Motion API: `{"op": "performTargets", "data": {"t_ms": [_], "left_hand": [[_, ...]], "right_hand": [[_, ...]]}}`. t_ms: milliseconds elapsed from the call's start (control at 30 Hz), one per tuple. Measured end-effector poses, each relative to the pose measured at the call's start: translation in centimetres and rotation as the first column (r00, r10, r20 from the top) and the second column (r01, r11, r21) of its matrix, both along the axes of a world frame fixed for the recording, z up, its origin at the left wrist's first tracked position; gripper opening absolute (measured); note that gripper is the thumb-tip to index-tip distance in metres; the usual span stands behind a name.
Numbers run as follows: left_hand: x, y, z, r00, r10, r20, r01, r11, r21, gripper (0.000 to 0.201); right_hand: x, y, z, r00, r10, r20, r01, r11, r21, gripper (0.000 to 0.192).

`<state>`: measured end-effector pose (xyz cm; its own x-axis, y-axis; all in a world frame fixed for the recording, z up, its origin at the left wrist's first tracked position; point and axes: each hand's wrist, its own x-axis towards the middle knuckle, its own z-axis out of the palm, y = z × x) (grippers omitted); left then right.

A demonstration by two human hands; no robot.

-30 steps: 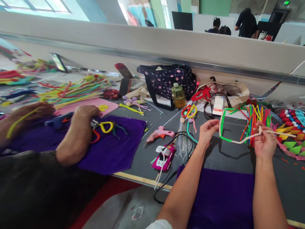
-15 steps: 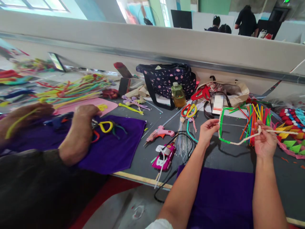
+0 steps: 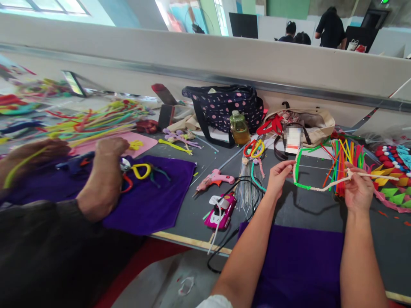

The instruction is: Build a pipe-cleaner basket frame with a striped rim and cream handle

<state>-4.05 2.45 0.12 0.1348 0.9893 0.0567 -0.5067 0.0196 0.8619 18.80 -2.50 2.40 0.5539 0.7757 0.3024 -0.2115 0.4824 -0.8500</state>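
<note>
Writing is nowhere legible: the white card [image 3: 293,139] against the beige cloth bag [image 3: 316,124] is blurred out, and the small amber bottle [image 3: 239,127] shows no readable label. The fuzzy white chenille stem [image 3: 321,187], twisted with a bright green stem [image 3: 298,167] into a loose loop, hangs above the dark grey surface [image 3: 308,209] between both hands. The left hand [image 3: 278,177] pinches the loop's left side with its fingertips; the right hand [image 3: 358,190] is closed around the white stem's other end, which pokes out rightward. Behind stands a bundle of coloured stems [image 3: 345,160]. A pink glue gun [image 3: 215,177] lies nearby.
</note>
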Motion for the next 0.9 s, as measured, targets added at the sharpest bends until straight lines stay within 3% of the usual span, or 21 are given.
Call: {"op": "performTargets", "data": {"t_ms": [100, 233, 333, 533, 733, 900], "left_hand": [[0.1, 0.0, -0.1, 1.000, -0.015, -0.001, 0.015, 1.000, 0.024, 0.036], [0.3, -0.1, -0.2, 0.993, 0.021, -0.117, -0.017, 0.999, 0.035, 0.034], [0.3, -0.1, -0.2, 0.990, -0.023, -0.142, 0.020, 1.000, -0.024, 0.033], [0.1, -0.1, -0.4, 0.980, -0.195, -0.049, 0.182, 0.964, -0.195, 0.034], [-0.1, 0.0, -0.7, 0.960, -0.270, -0.077, 0.241, 0.934, -0.263, 0.032], [-0.3, 0.0, -0.9, 0.926, -0.364, -0.101, 0.327, 0.906, -0.268, 0.039]], "right_hand": [[0.2, 0.2, -0.3, 0.997, -0.077, 0.014, 0.077, 0.997, -0.023, 0.018], [0.7, 0.5, -0.8, 0.986, -0.169, -0.005, 0.167, 0.979, -0.119, 0.027], [0.8, 0.6, -1.0, 0.988, -0.153, -0.024, 0.147, 0.973, -0.178, 0.031], [0.9, 0.7, -1.2, 0.991, -0.108, -0.075, 0.085, 0.962, -0.261, 0.033], [1.3, 0.9, -1.6, 0.988, -0.116, -0.101, 0.080, 0.949, -0.304, 0.034], [1.7, 0.9, -1.8, 0.996, -0.001, -0.088, -0.028, 0.942, -0.335, 0.034]]}}
